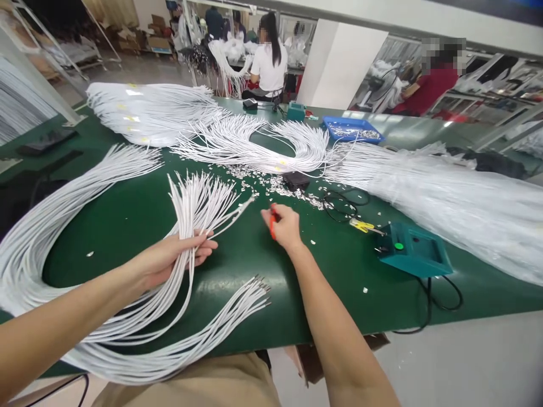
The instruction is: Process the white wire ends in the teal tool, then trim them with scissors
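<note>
- The left hand (178,257) is clenched around a bunch of white cables (193,209), gripping them near their fanned-out ends, which point away from the person across the green desk (139,209).
- From the grip, the cables sweep back in a big loop on the left of the desk.
- One cable end (241,208) sticks out to the right, toward the right hand.
- The right hand (285,226) rests on the desk, closed on a small red tool (272,225).
- A second bunch of cable ends (250,294) lies near the front edge.
- Small metal scraps (275,183) are scattered beyond the right hand.
- A teal box (413,249) sits to the right, yellow cutters (362,226) just beside it.
- A blue tray (352,130) stands farther back.
</note>
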Tool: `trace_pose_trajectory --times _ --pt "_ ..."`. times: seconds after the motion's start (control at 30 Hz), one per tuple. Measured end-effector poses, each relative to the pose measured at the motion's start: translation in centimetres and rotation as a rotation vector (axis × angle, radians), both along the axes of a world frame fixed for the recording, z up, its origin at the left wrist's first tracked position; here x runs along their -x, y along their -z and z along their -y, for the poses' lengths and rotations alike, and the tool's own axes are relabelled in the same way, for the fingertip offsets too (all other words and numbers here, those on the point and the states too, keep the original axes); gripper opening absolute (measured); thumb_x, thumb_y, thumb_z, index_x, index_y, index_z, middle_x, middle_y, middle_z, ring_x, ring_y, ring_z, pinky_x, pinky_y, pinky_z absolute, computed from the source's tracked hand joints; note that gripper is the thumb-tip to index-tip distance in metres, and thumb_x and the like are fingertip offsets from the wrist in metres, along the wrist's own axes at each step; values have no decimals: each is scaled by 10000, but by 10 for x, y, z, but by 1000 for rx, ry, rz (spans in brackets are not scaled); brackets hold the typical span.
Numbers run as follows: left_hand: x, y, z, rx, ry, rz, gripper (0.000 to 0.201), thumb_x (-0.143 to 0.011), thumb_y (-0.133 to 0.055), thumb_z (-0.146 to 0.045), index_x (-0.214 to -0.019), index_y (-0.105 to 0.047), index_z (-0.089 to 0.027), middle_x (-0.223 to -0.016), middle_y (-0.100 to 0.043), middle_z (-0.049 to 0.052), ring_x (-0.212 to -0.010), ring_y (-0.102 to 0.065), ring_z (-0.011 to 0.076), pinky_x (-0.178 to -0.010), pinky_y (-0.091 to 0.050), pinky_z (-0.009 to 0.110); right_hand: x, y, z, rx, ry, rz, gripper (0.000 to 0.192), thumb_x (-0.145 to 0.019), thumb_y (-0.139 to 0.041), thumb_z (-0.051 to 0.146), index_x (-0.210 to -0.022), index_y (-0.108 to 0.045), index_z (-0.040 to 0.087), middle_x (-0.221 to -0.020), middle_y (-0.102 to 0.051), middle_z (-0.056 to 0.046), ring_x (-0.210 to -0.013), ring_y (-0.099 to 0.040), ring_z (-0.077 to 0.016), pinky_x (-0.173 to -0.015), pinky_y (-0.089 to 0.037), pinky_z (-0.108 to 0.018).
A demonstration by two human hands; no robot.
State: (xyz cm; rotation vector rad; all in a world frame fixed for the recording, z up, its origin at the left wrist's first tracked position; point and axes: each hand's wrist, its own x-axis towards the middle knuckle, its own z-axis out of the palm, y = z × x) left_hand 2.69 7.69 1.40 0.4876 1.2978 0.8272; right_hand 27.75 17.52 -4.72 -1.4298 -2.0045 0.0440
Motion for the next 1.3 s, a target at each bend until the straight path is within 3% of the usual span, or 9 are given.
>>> trace_pose_trajectory --times 0.17,0.37,0.53,0.7,0.87,0.97,1.07,1.17,1.3 --pt "21 -11 -8 -54 -70 161 201 -808 -607 -63 -1006 -642 -80 -758 -632 45 -591 -598 88 -623 -577 237 62 -5 9 107 -554 20 87 -811 -593 282 -759 -597 213 -881 -702 -11 -821 -620 -160 -763 -437 -270" --pt "41 -2 -3 -15 -307 180 109 -857 -534 -53 -929 -612 -75 -713 -566 -1 -530 -556 52 -575 -553 216 87 -2 7 27 -604 -105 180 -778 -508 113 -927 -586 177 -1119 -647 -115 -1114 -547 -220 -1028 -362 -402" --pt "30 -3 -3 -12 -120 331 194 -856 -521 -39 -1032 -595 -71 -761 -574 22 -613 -580 80 -693 -570 282 93 -13 21 -18 -767 -323 255 -722 -513 79 -944 -594 176 -1162 -640 -100 -1096 -569 -183 -1006 -420 -323" --pt "48 -32 -10 -258 -394 547 126 -919 -476 -205 -837 -545 -138 -591 -475 -36 -505 -460 45 -617 -528 219 92 -16 38 -74 -517 -532 203 -791 -507 126 -947 -612 205 -1117 -656 -91 -1058 -598 -180 -975 -440 -352" --pt "80 -67 -6 -487 -241 214 442 -862 -480 -484 -532 -417 -196 -418 -382 -22 -417 -369 88 -584 -550 333 90 -18 43 89 -491 -642 136 -788 -532 157 -887 -613 205 -993 -669 -63 -897 -644 -161 -831 -507 -298" --pt "67 -54 -13 -424 86 -14 137 -756 -649 -290 -790 -633 -158 -495 -540 12 -464 -497 125 -512 -501 279 90 -24 42 123 -526 -625 141 -788 -535 164 -897 -615 203 -966 -665 -48 -901 -637 -157 -843 -499 -287" --pt "32 -20 -20 -73 357 -56 370 -740 -690 -236 -1085 -601 -136 -734 -679 79 -612 -625 175 -616 -530 307 86 -31 45 138 -487 -616 113 -799 -544 178 -876 -625 191 -909 -658 -44 -852 -626 -150 -796 -494 -267" --pt "11 -3 -25 -49 277 81 472 -664 -729 -104 -1113 -594 -160 -938 -687 86 -710 -643 151 -754 -545 318 80 -34 51 165 -428 -623 88 -816 -547 189 -850 -628 186 -842 -639 -31 -781 -605 -139 -735 -482 -255" --pt "23 -26 -33 -275 216 231 192 -720 -713 -211 -903 -665 -175 -849 -667 42 -537 -542 81 -521 -489 207 77 -31 59 134 -453 -609 92 -812 -546 162 -831 -629 198 -800 -623 -14 -721 -581 -131 -710 -473 -262"
